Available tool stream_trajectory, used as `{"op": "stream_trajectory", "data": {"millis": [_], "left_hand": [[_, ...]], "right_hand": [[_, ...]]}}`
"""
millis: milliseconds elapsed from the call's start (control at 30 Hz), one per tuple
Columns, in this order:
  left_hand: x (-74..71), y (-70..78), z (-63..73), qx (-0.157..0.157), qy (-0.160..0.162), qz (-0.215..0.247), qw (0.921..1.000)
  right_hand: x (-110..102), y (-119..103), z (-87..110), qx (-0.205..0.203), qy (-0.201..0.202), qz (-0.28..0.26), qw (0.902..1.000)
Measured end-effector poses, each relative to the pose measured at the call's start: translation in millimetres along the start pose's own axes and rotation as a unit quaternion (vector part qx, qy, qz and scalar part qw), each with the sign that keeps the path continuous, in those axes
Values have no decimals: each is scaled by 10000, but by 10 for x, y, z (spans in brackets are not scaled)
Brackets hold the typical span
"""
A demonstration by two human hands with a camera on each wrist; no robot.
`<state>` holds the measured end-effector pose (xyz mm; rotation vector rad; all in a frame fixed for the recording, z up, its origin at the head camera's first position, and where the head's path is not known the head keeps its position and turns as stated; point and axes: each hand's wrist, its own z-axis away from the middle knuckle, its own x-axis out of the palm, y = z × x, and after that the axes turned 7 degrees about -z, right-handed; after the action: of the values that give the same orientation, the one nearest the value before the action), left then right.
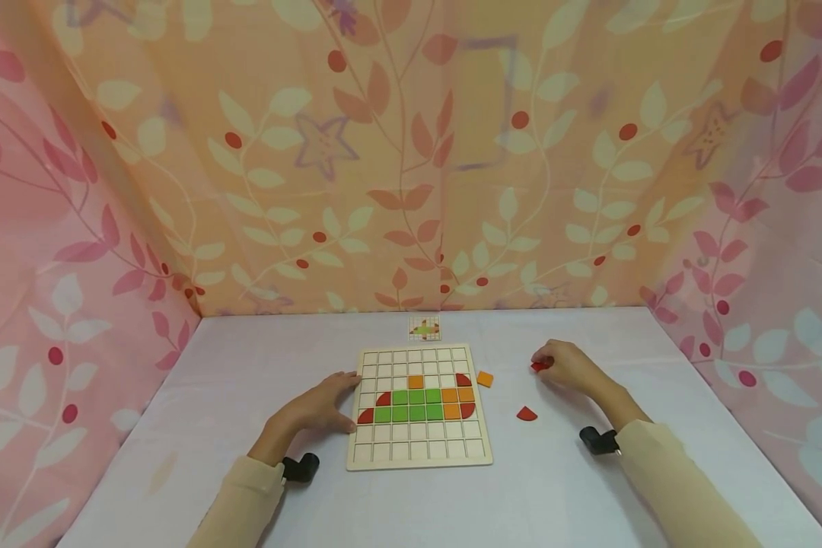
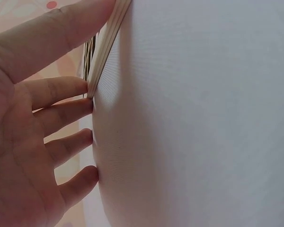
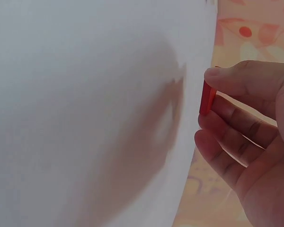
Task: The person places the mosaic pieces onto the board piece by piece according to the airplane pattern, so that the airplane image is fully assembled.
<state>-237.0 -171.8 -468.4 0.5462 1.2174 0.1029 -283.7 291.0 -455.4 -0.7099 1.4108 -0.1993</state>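
A square wooden grid board (image 1: 418, 445) lies flat on the white table, with green, orange and red pieces set in its cells. My left hand (image 1: 324, 401) rests at the board's left edge, thumb and fingers spread; in the left wrist view the thumb and fingertips touch the board's side (image 2: 109, 47). To the right of the board, my right hand (image 1: 566, 365) pinches a red quarter-circle piece (image 3: 207, 98) between thumb and fingers, just above the table. A loose red quarter-circle piece (image 1: 527, 414) lies below that hand. An orange square (image 1: 485, 379) lies against the board's right edge.
Behind the board lies a small pattern card (image 1: 425, 328) showing a coloured grid figure. Patterned cloth (image 1: 411, 152) hangs at the back and both sides of the table (image 1: 246, 358). A black device is strapped under each wrist.
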Motion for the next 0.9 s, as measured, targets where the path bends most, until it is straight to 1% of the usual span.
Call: {"op": "stream_trajectory", "data": {"millis": [200,300,367,567,700,900], "left_hand": [[14,-14,-1,-36,-54,24,10000],[20,-25,-16,-54,-71,16,10000],[20,-32,-29,-69,-85,25,9999],[-16,-28,-37,-8,-76,-9,10000],[-19,-21,-28,-22,-71,-62,10000],[-14,-16,-15,9,-64,20,10000]], "right_hand": [[54,-125,-93,7,-49,-71,10000],[75,-184,-147,-59,-55,-78,9999],[88,-230,-180,-34,-64,-126,9999],[131,-391,-280,15,-100,-249,9996],[169,-503,-347,-190,-121,-216,9995],[205,-653,-432,-627,-184,-104,9978]]}}
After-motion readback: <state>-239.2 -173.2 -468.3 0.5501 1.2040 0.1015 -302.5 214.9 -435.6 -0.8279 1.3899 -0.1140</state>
